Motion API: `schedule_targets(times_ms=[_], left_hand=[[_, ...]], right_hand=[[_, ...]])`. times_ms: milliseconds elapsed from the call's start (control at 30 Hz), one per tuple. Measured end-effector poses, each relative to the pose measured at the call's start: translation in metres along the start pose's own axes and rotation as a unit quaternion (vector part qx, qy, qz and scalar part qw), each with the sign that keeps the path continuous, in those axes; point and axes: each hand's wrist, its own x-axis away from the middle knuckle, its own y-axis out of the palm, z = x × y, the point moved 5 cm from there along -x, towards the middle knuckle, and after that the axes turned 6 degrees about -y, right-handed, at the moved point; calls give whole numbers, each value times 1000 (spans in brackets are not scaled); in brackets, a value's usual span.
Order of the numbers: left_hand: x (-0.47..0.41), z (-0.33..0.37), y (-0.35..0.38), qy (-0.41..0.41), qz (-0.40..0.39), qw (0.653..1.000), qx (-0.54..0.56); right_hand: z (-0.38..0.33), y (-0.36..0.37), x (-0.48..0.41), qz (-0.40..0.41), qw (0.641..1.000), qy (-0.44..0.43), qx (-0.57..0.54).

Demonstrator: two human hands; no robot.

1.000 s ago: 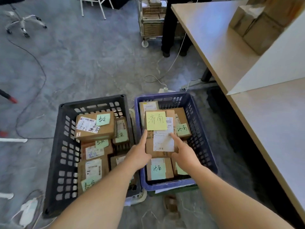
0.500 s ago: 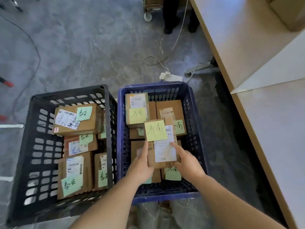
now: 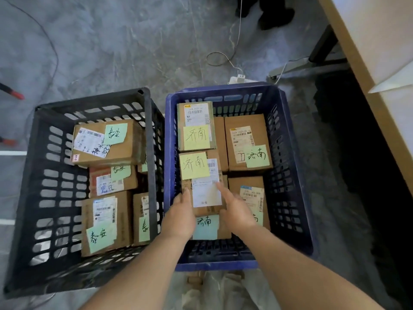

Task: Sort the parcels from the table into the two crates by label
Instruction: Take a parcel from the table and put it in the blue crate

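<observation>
A small cardboard parcel (image 3: 202, 186) with a yellow sticky note and a white shipping label lies on top of other parcels inside the blue crate (image 3: 290, 175). My left hand (image 3: 178, 217) holds its near left edge, thumb up along the side. My right hand (image 3: 237, 211) holds its near right edge, thumb resting on the white label. Several parcels with yellow, green or blue notes fill the blue crate. The black crate (image 3: 29, 175) to the left holds several parcels with green notes.
Both crates stand side by side on a grey floor. A light wooden table (image 3: 380, 52) runs along the right edge. White cables and a power strip (image 3: 238, 79) lie beyond the blue crate. A person's dark shoes (image 3: 274, 14) show at the top.
The parcel in both hands has come lower into the blue crate and now sits on the parcels below. My view has tilted further down over the crates.
</observation>
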Motion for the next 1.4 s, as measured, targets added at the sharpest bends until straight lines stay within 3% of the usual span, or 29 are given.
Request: schedule_targets(times_ms=[500,733,933,1233,1400], left_hand=[[-2,4,5,44,-50,997,41],[-11,9,0,-11,-18,999,29],[-2,18,-17,94,21,995,-31],[40,16,-98,139,86,970,-177],[89,61,-130,227,116,944,-211]], right_hand=[[13,14,16,52,997,33,42],[-2,16,-4,18,995,20,100],[-14,4,1,-23,984,28,172],[-71,-87,65,93,961,35,258],[-96,-123,135,162,947,70,267]])
